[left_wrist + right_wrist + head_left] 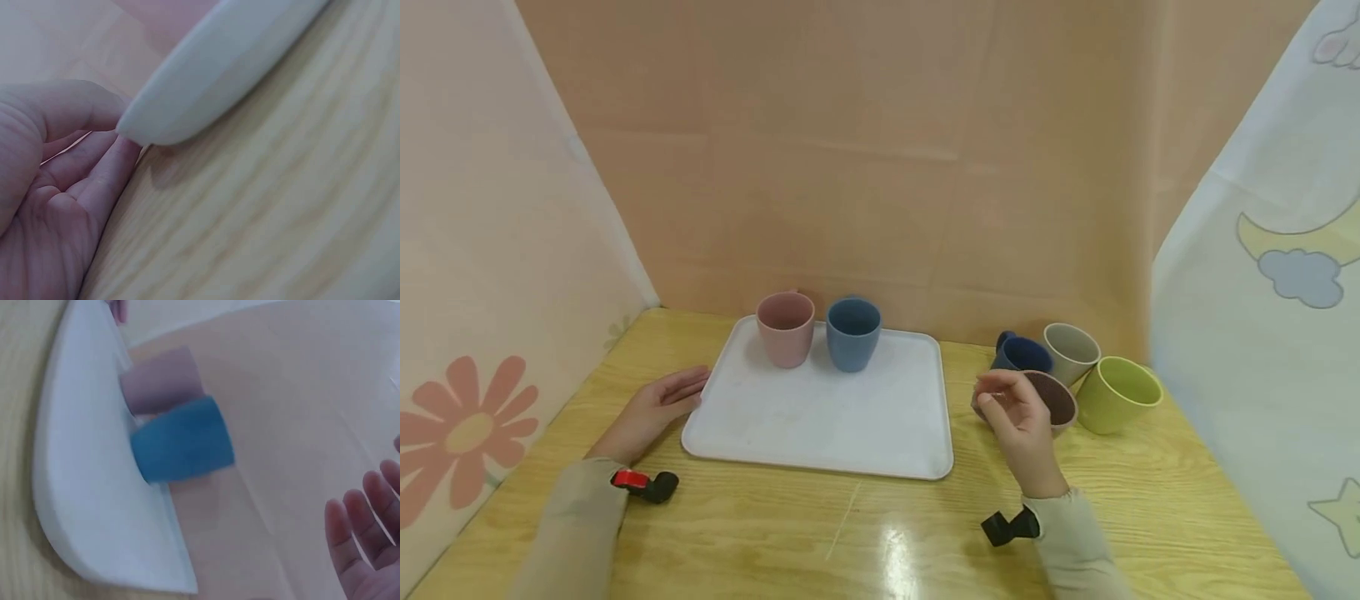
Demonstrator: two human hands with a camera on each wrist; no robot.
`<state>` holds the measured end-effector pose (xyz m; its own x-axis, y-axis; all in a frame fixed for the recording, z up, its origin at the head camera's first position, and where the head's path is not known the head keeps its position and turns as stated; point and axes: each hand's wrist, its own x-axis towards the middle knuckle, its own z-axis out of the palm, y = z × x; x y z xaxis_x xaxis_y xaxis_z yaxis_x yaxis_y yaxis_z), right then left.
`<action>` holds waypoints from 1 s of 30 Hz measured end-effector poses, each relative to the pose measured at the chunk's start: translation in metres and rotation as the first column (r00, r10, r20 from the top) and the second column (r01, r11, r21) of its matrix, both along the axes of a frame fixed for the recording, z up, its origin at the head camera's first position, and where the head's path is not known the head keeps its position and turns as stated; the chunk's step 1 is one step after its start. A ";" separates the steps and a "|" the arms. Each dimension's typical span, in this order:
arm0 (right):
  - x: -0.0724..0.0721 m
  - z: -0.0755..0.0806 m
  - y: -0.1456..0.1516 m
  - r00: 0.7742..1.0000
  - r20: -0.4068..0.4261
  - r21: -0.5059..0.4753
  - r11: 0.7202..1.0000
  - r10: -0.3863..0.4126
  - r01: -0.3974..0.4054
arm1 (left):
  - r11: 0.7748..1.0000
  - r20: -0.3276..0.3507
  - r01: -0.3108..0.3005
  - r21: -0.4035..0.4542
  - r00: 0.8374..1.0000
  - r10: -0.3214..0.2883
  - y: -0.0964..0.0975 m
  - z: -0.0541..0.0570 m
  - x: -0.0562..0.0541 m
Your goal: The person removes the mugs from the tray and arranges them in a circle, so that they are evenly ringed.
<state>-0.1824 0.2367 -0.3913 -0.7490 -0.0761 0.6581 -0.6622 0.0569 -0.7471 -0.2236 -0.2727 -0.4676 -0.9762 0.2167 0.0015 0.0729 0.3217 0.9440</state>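
Observation:
A white tray (820,425) lies on the table, bearing a pink mug (786,333) and a blue mug (853,337) side by side near its far edge. My left hand (658,408) rests at the tray's left edge with fingers fairly straight. In the left wrist view the thumb (81,109) meets the tray rim (187,94). To the right of the tray, my right hand (1018,425) overlaps a brownish mug (1056,398) in the head view, partly hiding it. Its fingers (369,519) are relaxed and spread in the right wrist view, holding nothing.
Around the brownish mug stand a dark blue mug (1024,354), a grey-beige mug (1071,346) and a yellow-green mug (1120,396). An orange-brown sheet (865,167) hangs behind the wooden table (760,525). Patterned sheets hang at the left and right.

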 end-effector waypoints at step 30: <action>-0.125 -0.025 -0.124 0.802 0.584 0.215 0.977 -0.128 0.000 | 1.000 0.023 -0.014 0.005 1.000 0.014 0.003 0.005 -0.002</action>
